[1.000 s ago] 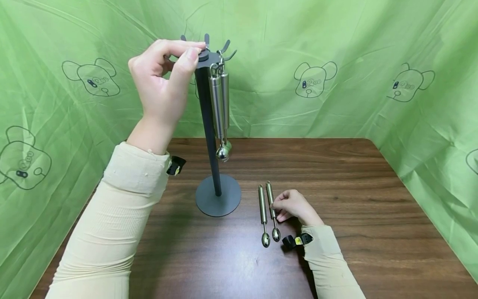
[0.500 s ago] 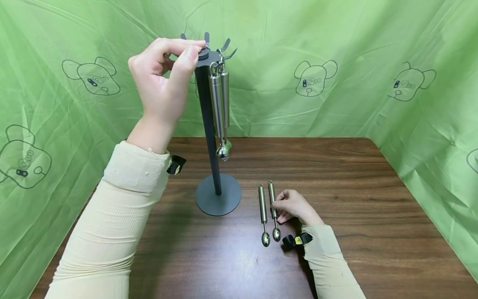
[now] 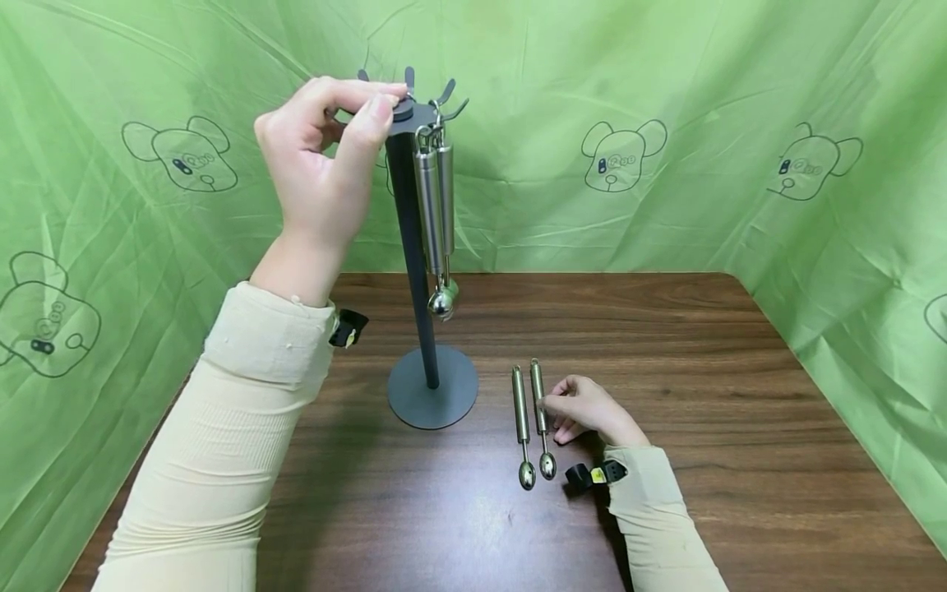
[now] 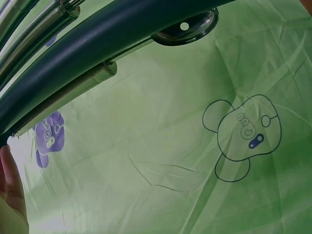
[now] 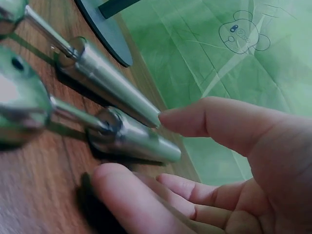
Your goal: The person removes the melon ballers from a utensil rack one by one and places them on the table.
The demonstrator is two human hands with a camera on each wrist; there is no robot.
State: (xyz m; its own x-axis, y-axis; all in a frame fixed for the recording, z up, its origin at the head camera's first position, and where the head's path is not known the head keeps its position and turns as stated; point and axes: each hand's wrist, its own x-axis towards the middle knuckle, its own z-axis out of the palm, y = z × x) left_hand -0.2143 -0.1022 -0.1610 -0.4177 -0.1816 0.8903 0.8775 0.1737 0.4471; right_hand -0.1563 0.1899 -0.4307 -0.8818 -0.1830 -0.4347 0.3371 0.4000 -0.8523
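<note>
My left hand (image 3: 318, 160) pinches the top of a dark metal stand (image 3: 409, 222) between thumb and index finger. Steel-handled melon ballers (image 3: 431, 210) hang from the stand's hooks; in the left wrist view, one with a holed scoop (image 4: 187, 31) shows beside the pole. Two more melon ballers lie side by side on the table, a left one (image 3: 521, 403) and a right one (image 3: 538, 386), scoops toward me. My right hand (image 3: 588, 409) is beside the right one, its fingertips close to the handle (image 5: 141, 139) and spread apart, not closed round it.
The stand rises from a round flat base (image 3: 436, 411) on the wooden table (image 3: 703, 370). Green cloth (image 3: 533, 49) printed with cartoon heads surrounds the table on the back and sides. Each wrist wears a small black camera (image 3: 580, 477).
My right hand has drawn slightly right, away from the right melon baller, which now lies next to the left one. My left hand stays on the stand's top.
</note>
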